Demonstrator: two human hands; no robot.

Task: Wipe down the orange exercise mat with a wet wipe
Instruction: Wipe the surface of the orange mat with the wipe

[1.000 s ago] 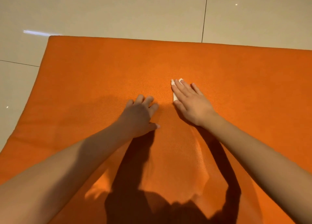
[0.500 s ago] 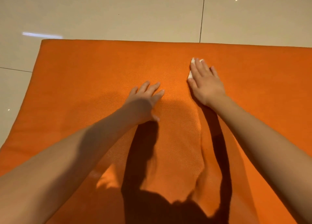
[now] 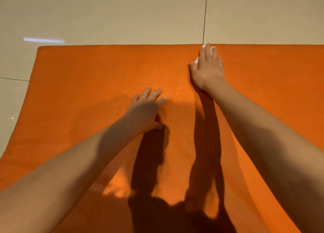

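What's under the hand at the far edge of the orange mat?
A white wet wipe, pressed onto the mat by the flat right hand. Only bits peek out by the fingertips and thumb; the rest is covered.

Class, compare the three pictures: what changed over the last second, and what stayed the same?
The right hand slid the wet wipe away from the person to the far edge of the orange mat. The left hand stayed resting on the mat; nothing was released.
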